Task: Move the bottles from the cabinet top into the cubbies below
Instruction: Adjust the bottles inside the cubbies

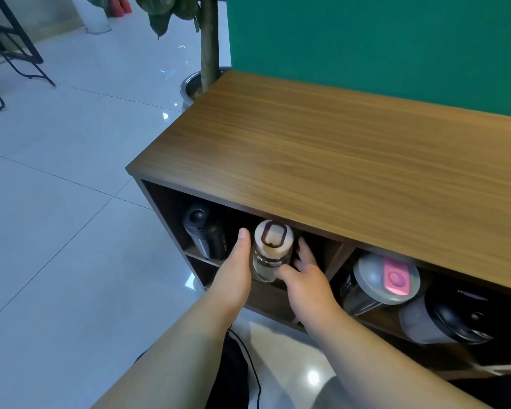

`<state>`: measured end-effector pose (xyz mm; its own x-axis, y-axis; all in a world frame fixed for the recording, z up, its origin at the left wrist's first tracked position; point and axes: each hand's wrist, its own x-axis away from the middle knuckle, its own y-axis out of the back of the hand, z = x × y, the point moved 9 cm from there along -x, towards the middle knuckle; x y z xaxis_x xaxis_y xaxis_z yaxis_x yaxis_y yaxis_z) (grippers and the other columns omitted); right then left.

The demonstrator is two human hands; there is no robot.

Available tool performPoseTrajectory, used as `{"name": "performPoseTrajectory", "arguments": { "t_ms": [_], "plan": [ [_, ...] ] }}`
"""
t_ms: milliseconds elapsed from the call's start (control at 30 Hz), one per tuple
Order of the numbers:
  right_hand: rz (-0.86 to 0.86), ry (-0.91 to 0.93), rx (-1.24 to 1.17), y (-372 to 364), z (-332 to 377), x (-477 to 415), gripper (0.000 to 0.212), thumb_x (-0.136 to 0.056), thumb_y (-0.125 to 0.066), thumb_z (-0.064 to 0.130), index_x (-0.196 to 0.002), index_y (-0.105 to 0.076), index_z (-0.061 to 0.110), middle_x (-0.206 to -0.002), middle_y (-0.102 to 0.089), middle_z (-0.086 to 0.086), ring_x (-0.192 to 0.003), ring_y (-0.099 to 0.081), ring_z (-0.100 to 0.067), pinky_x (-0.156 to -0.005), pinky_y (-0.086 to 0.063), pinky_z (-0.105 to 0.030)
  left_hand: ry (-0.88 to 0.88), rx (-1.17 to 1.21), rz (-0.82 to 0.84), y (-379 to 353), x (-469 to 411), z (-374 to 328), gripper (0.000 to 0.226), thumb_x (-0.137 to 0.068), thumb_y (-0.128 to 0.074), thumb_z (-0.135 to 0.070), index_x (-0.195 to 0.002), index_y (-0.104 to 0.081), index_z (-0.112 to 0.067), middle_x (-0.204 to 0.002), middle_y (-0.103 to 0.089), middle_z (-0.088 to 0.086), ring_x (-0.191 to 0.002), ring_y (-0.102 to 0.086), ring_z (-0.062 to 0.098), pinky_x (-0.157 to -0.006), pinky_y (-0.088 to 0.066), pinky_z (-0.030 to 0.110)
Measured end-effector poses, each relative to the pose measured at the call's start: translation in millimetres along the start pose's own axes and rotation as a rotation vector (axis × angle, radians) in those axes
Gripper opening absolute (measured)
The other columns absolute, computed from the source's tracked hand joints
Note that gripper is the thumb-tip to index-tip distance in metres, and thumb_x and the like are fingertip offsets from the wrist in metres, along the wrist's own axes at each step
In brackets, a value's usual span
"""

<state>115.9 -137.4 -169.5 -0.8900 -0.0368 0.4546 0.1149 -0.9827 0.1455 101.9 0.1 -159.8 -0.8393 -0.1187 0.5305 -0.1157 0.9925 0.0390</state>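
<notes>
A clear bottle with a cream lid and brown loop (270, 249) stands at the mouth of the upper left cubby. My left hand (233, 273) lies flat against its left side. My right hand (306, 278) wraps its right side with the fingers behind it. A black bottle (205, 231) stands deeper in the same cubby, to the left. In the right cubby sit a dark bottle with a grey lid and pink flip cap (381, 281) and a black-lidded bottle (452, 317). The wooden cabinet top (351, 160) carries no bottles.
A green wall (381, 45) rises behind the cabinet. A potted tree (208, 45) stands at the cabinet's far left corner. White tiled floor (65, 187) spreads to the left, with black chair legs (15, 60) at the far left. A black cable (248, 361) runs between my forearms.
</notes>
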Motion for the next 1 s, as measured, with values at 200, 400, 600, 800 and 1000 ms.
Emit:
{"name": "performPoseTrajectory", "arguments": {
  "t_ms": [200,400,600,800,1000],
  "plan": [
    [0.19,-0.135,0.061,-47.8,-26.9,22.5,0.058,-0.079,-0.063,0.026,-0.134,-0.051,0.038,-0.135,-0.057,0.01,-0.118,-0.053,-0.013,-0.104,-0.037,-0.041,-0.008,0.179,-0.163,66.1,7.8,1.5,0.07,-0.101,-0.03,-0.063,-0.155,-0.042,-0.021,-0.159,-0.045,0.008,-0.143,-0.044,0.025,-0.122,-0.032,0.054],
    [0.226,-0.022,0.032,-102.5,23.5,-3.6,0.083,-0.088,-0.058,0.014,-0.156,-0.016,0.035,-0.159,-0.031,0.001,-0.143,-0.032,-0.021,-0.103,-0.029,-0.032,-0.039,0.186,-0.355,128.2,2.0,-7.1,0.071,-0.102,-0.03,-0.064,-0.161,-0.031,-0.025,-0.169,-0.03,-0.007,-0.154,-0.028,0.016,-0.127,-0.021,0.046],
    [0.129,0.032,0.0,-116.5,52.2,-29.4,0.083,-0.087,-0.056,0.015,-0.155,-0.017,0.038,-0.161,-0.027,0.002,-0.145,-0.028,-0.022,-0.102,-0.027,-0.032,-0.054,0.147,-0.274,126.0,-25.6,-22.3,0.078,-0.099,-0.023,-0.07,-0.16,-0.032,-0.023,-0.164,-0.04,0.002,-0.148,-0.039,0.019,-0.126,-0.023,0.053],
    [0.193,0.047,-0.055,-125.6,55.2,-29.0,0.08,-0.089,-0.054,0.014,-0.155,-0.018,0.041,-0.162,-0.025,0.007,-0.146,-0.024,-0.018,-0.099,-0.024,-0.031,-0.036,0.148,-0.223,126.4,-36.7,-17.0,0.078,-0.099,-0.021,-0.07,-0.158,-0.036,-0.021,-0.159,-0.048,0.004,-0.145,-0.044,0.021,-0.125,-0.025,0.053],
    [0.194,0.063,-0.05,-126.2,53.2,-28.2,0.081,-0.089,-0.054,0.013,-0.156,-0.016,0.04,-0.162,-0.024,0.005,-0.147,-0.023,-0.02,-0.108,-0.024,-0.036,-0.043,0.16,-0.214,126.5,-38.9,-14.4,0.075,-0.101,-0.02,-0.067,-0.156,-0.039,-0.02,-0.157,-0.05,0.004,-0.139,-0.047,0.018,-0.125,-0.025,0.052]
  ]
}}
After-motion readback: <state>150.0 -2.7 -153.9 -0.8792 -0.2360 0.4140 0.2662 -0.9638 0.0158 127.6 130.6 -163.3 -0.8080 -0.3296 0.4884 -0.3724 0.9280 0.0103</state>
